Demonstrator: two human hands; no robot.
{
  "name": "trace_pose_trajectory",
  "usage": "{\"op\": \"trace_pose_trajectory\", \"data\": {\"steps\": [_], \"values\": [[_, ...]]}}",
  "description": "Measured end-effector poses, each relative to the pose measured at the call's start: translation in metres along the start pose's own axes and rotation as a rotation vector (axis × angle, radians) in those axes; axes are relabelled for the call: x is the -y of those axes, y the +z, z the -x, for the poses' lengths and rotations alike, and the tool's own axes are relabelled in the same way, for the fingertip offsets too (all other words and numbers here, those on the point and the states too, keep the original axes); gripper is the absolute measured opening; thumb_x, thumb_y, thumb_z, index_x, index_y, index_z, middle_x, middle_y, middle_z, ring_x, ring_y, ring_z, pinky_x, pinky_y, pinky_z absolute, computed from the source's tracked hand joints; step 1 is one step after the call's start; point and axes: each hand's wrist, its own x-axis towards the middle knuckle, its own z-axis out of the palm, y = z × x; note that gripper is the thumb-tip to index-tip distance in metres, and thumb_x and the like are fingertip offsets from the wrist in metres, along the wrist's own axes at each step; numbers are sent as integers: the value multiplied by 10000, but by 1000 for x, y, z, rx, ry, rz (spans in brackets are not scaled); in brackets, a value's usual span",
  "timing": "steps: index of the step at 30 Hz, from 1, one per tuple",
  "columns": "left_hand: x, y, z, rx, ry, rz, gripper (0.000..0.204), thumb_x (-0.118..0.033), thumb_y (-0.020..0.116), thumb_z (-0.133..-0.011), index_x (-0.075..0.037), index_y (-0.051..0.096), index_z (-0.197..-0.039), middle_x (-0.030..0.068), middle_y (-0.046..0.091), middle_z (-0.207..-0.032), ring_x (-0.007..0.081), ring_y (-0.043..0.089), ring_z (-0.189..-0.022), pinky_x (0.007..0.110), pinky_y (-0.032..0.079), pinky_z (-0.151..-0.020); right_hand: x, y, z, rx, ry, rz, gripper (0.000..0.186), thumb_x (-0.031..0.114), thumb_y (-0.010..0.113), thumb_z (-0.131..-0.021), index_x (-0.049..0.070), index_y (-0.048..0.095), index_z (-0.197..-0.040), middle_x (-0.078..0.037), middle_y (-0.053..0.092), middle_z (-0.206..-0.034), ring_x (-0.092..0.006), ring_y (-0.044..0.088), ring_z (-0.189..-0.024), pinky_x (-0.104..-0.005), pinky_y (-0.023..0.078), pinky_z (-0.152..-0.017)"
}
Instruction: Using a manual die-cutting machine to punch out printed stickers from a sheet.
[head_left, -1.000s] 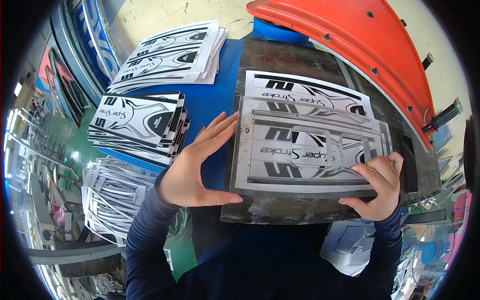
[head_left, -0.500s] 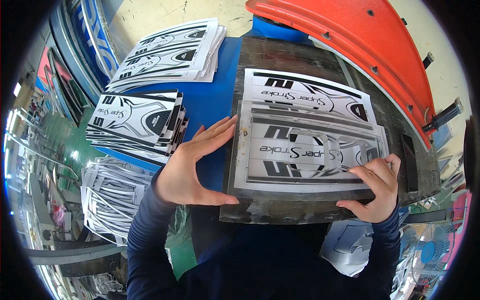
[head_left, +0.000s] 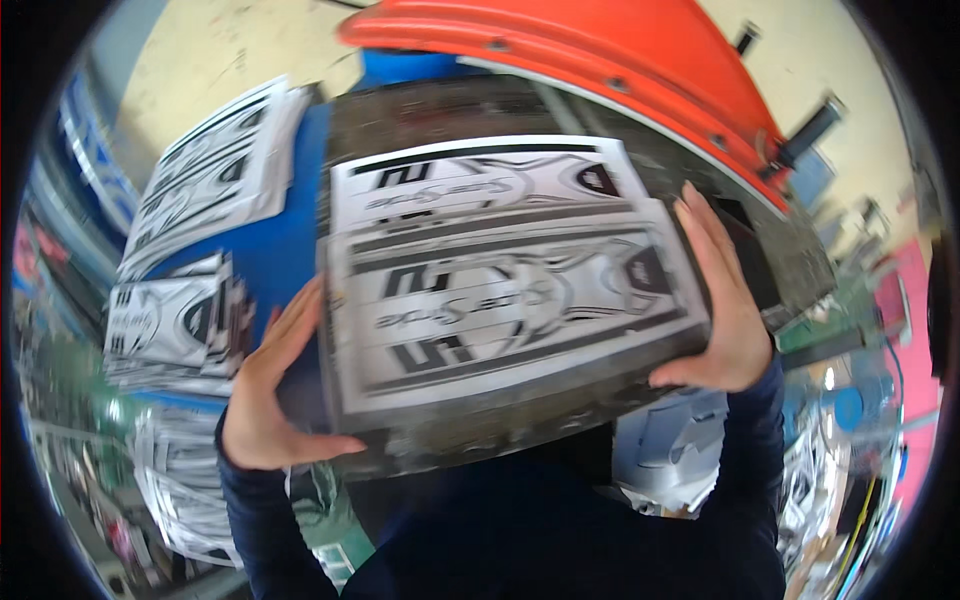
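A clear plastic template [head_left: 338, 330] lies over printed black-and-white sheets [head_left: 470, 180] on a worn dark board [head_left: 430, 105]; motion blur hides its cutouts. My left hand [head_left: 265, 390] is at the left edge of template and sheets, fingers extended up along it and thumb stretched toward the lower corner. My right hand [head_left: 725, 310] flanks their right edge, fingers stretched upward and thumb apart near the lower right corner. Both hands look open; whether every fingertip touches the edge is blurred.
A curved red-orange piece [head_left: 570, 40] with black handles lies behind the board. On the blue surface [head_left: 290, 220] at left sit two piles of printed sheets [head_left: 210, 165]; cut strips [head_left: 170, 470] lie lower left. Folded white material [head_left: 665, 450] and a blurred fan [head_left: 848, 408] are at lower right.
My right hand has left the template's top and moved out to its right edge, fingers straightened. My left hand stays at the left edge. The whole view has swung and blurred.
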Motion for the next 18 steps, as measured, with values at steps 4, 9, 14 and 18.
{"op": "trace_pose_trajectory", "data": {"steps": [4, 9, 14, 18], "values": [[4, 1, 3, -54, -33, 116, 1201, -333, 926, -486, 117, 368, -1450, 293, 400, -1503, 391, 334, -1442, 478, 164, -1177, -30, 7, 20, 69, 67, -90, 1253, 456, 909, -599, 48, 213, -1559, -233, 240, -1592, -400, 185, -1493, -513, 147, -1199], [10, 8, 3, -110, -106, 196, 1251, -504, 915, -508, 141, 375, -1433, 298, 447, -1463, 391, 370, -1418, 498, 147, -1180, -28, 2, 18, 187, 66, -79, 1178, 450, 890, -649, 97, 235, -1562, -241, 295, -1566, -414, 203, -1484, -565, 138, -1192], [17, 11, 5, -111, -58, 214, 1261, -545, 915, -522, 105, 369, -1454, 311, 424, -1474, 413, 352, -1421, 508, 168, -1180, -40, 11, 18, 130, 17, -203, 1163, 442, 885, -660, 103, 235, -1563, -299, 280, -1550, -441, 202, -1476, -545, 142, -1200], [21, 9, 9, -113, -81, 218, 1252, -531, 924, -524, 81, 370, -1466, 322, 397, -1486, 408, 343, -1426, 509, 167, -1183, -39, 12, 18, 110, 4, -208, 1164, 443, 884, -665, 82, 234, -1561, -303, 281, -1548, -451, 207, -1471, -509, 177, -1201]]}}
